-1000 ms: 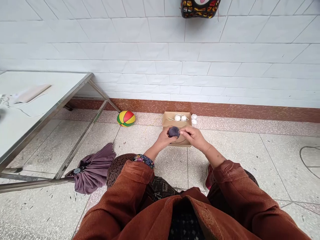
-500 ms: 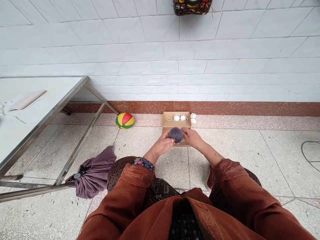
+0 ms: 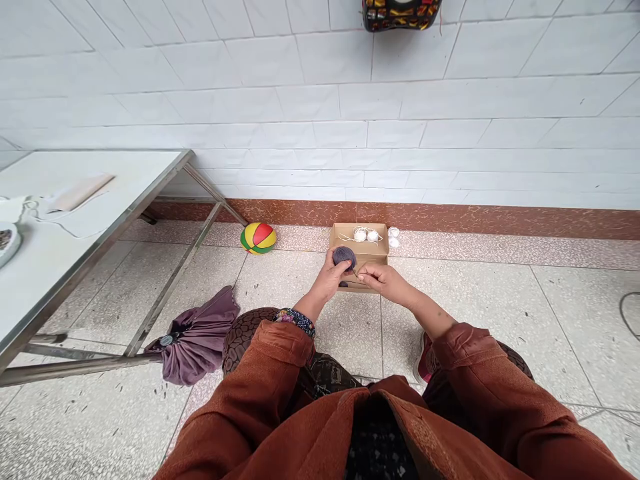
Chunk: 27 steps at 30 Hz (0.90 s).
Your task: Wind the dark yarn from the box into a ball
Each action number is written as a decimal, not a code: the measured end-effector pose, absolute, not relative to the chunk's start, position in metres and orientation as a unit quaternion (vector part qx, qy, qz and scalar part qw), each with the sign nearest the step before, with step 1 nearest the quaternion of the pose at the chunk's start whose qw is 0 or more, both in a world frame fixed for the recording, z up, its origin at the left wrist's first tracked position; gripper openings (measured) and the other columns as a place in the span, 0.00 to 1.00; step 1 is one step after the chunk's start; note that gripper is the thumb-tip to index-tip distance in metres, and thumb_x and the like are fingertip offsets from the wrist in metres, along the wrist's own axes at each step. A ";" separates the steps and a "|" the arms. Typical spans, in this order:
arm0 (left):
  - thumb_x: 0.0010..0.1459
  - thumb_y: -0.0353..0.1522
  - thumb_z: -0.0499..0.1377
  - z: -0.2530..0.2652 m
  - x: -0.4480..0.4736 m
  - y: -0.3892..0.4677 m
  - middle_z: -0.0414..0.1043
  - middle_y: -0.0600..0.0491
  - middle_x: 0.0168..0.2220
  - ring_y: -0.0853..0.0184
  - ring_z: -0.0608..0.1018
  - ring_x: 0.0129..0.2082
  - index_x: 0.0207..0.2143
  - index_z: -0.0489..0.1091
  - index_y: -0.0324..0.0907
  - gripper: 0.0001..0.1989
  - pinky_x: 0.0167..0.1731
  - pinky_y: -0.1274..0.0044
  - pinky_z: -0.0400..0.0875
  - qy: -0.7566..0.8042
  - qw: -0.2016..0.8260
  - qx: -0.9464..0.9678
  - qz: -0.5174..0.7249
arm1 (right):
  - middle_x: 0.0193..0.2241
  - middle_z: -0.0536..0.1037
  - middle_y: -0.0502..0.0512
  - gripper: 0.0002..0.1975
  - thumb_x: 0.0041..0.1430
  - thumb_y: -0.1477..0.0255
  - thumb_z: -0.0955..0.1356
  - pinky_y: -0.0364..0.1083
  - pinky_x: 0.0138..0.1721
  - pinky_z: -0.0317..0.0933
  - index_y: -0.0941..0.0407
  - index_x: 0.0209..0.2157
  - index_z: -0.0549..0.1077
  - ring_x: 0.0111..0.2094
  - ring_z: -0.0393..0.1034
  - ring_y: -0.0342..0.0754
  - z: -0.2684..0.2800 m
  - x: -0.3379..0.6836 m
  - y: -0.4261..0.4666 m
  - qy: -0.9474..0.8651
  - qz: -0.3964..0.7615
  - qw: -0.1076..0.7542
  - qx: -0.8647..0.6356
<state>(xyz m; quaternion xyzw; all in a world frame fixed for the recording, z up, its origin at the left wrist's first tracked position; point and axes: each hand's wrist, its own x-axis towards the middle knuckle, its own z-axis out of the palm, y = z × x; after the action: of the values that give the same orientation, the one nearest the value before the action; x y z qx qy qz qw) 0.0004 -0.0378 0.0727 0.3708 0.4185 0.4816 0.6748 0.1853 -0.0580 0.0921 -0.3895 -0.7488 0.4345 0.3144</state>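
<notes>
A ball of grey-purple yarn (image 3: 344,256) rests in my left hand (image 3: 327,277), whose fingers and thumb wrap round it. Just to the right of the ball, my right hand (image 3: 384,280) is closed in a pinch on a thin strand of the same yarn, which runs to the ball. Both hands are above an open cardboard box (image 3: 370,249) on the floor. Two small white balls (image 3: 367,235) with loose white string sit in its far part. A small dark thing (image 3: 343,285) shows in the near part, partly hidden by my hands.
More white balls (image 3: 394,237) lie right of the box by the wall. A colourful ball (image 3: 259,238) is on the floor to the left. A folded purple umbrella (image 3: 200,337) lies beside the metal-framed table (image 3: 150,190). A black cable (image 3: 625,313) is at far right.
My right hand has come away from the yarn ball and now pinches its strand. My left hand keeps the ball and has turned it slightly. The camera view has shifted a little left.
</notes>
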 end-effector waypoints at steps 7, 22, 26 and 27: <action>0.49 0.34 0.64 0.072 0.006 -0.045 0.68 0.55 0.44 0.70 0.71 0.36 0.51 0.64 0.48 0.26 0.32 0.79 0.63 0.444 0.680 0.421 0.403 | 0.21 0.65 0.44 0.11 0.63 0.62 0.66 0.42 0.26 0.51 0.55 0.35 0.73 0.22 0.55 0.41 0.100 0.193 -0.054 -0.694 0.479 0.351 -0.407; 0.48 0.34 0.58 0.093 0.006 -0.065 0.74 0.49 0.44 0.64 0.76 0.33 0.64 0.60 0.48 0.37 0.29 0.76 0.63 0.256 0.855 0.299 0.337 | 0.24 0.70 0.48 0.11 0.60 0.62 0.67 0.44 0.30 0.58 0.54 0.29 0.70 0.26 0.62 0.44 0.079 0.195 -0.039 -0.646 0.430 0.392 -0.494; 0.47 0.36 0.57 0.099 0.002 -0.063 0.76 0.43 0.43 0.60 0.78 0.35 0.61 0.64 0.40 0.36 0.30 0.75 0.64 0.221 0.868 0.248 0.369 | 0.25 0.72 0.49 0.11 0.62 0.64 0.64 0.44 0.34 0.60 0.54 0.28 0.69 0.29 0.65 0.45 0.075 0.191 -0.041 -0.664 0.430 0.361 -0.493; 0.47 0.36 0.58 0.101 0.002 -0.063 0.77 0.43 0.43 0.60 0.78 0.36 0.60 0.65 0.39 0.35 0.31 0.74 0.65 0.220 0.863 0.242 0.384 | 0.26 0.72 0.49 0.11 0.63 0.65 0.63 0.44 0.35 0.60 0.54 0.29 0.69 0.29 0.65 0.46 0.074 0.190 -0.043 -0.667 0.426 0.357 -0.496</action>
<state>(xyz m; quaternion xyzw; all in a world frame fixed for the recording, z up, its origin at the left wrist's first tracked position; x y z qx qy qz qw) 0.0017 -0.0626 0.1008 0.2423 0.2202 0.3840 0.8633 0.1896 -0.0430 0.0735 -0.4956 -0.6674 0.4263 0.3567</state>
